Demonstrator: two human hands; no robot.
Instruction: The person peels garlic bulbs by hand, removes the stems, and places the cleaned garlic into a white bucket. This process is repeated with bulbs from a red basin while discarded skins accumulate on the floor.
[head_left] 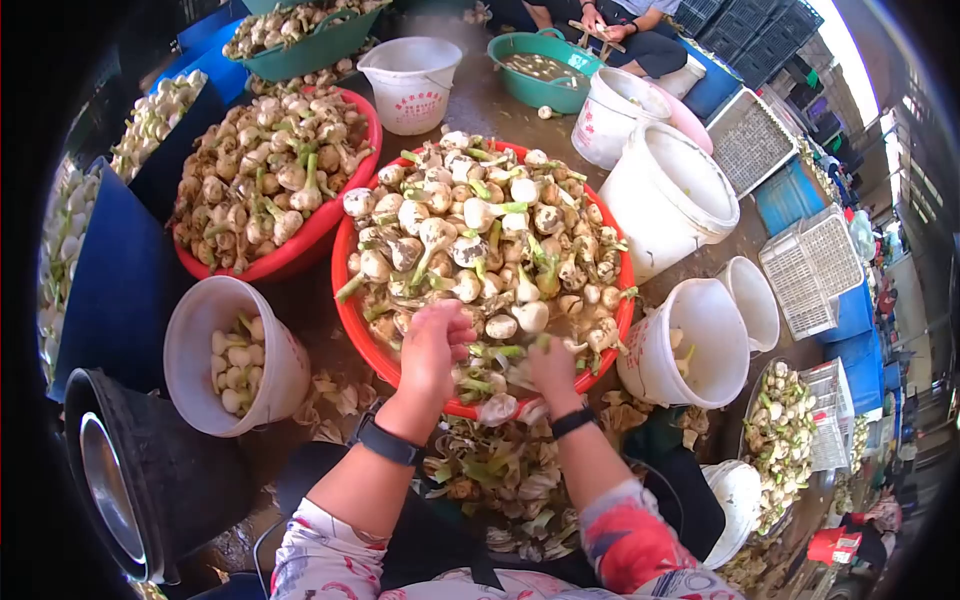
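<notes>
A red basin (344, 290) in front of me is heaped with garlic bulbs (478, 215), many with short green stems and dirty skins. Over its near part, my left hand (437, 345) has its fingers stretched out toward the right, with no bulb showing in it. My right hand (552, 370) is at the near right of the heap, smeared by motion. Pale skin and green bits show beside its fingers; I cannot tell what it holds. Loose garlic peel (497, 410) hangs at the basin's near rim, between my wrists.
Peelings (510, 470) pile up below the basin. A white bucket (290, 370) of peeled garlic stands left, near a black tub (190, 480). Another red basin (365, 160) of garlic is behind. White buckets (650, 350) line the right. A person (640, 30) sits at the back by a green basin (505, 85).
</notes>
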